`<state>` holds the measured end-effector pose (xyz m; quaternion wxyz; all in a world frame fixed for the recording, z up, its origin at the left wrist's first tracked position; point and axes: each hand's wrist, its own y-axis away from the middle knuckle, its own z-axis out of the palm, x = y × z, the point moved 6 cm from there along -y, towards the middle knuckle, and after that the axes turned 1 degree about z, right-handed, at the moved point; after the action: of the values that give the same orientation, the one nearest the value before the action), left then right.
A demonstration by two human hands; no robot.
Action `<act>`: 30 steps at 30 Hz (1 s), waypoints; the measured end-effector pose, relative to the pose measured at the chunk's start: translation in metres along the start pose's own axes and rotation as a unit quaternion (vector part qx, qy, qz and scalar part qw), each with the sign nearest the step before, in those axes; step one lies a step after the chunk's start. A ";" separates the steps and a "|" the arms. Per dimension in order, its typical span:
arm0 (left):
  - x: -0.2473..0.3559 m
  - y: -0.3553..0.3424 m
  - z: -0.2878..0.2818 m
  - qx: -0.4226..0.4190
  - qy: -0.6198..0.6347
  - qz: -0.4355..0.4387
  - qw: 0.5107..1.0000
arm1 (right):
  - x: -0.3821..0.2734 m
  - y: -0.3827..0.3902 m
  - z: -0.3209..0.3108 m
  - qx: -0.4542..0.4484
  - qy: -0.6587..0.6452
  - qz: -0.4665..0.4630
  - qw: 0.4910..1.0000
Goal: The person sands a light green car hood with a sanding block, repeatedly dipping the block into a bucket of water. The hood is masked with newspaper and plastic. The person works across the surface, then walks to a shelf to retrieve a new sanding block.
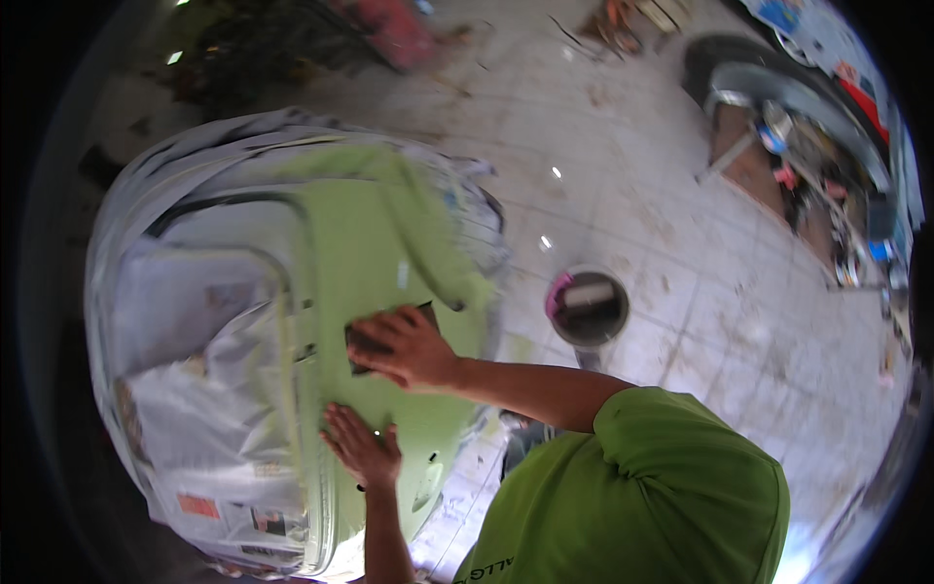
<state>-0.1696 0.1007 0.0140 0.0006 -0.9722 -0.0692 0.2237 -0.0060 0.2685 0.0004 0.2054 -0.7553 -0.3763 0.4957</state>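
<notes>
A light green car body panel (pixel 360 234) lies in front of me, with masking sheets covering the window area beside it. My right hand (pixel 413 348) presses a dark piece of sandpaper (pixel 365 340) against the panel. Its fingers are bent over the top, and dark edges stick out on both sides of the hand. Whether there is a block under the fingers, I cannot tell. Nearer to me, my left hand (pixel 363 448) rests flat on the green surface with its thumb apart, holding nothing.
Whitish plastic masking (pixel 214 409) covers the left part of the car. On the tiled floor to the right stands a round bucket (pixel 623 321) with a pink cloth (pixel 556 295) at its rim. A low table (pixel 744 165) with cans and tools is at the far right.
</notes>
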 end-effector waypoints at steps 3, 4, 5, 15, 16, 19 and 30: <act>0.016 -0.040 -0.023 0.045 -0.006 0.069 0.997 | 0.050 0.111 -0.030 0.014 0.006 0.104 0.994; 0.016 -0.041 -0.028 0.056 -0.004 0.075 0.996 | 0.089 0.164 -0.029 -0.017 0.061 0.157 0.985; 0.013 -0.033 -0.027 0.072 -0.012 0.068 0.995 | 0.135 0.221 -0.028 -0.064 0.090 0.233 0.966; 0.078 -0.085 -0.009 0.089 -0.060 0.061 0.992 | 0.491 0.579 0.027 -0.292 0.268 0.402 0.825; 0.088 -0.076 -0.012 0.075 -0.085 0.047 0.992 | 0.516 0.575 0.059 -0.291 0.262 0.382 0.837; 0.116 -0.110 0.017 0.062 -0.087 0.055 0.993 | 0.566 0.624 0.087 -0.345 0.212 0.450 0.796; 0.085 -0.094 -0.024 0.101 -0.091 -0.003 0.991 | 0.517 0.550 0.015 -0.284 0.292 0.290 0.866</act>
<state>-0.0961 0.2060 0.0015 0.0929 -0.9424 -0.0493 0.3174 0.2976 0.3187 -0.6889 -0.0710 -0.9663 -0.1876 0.1613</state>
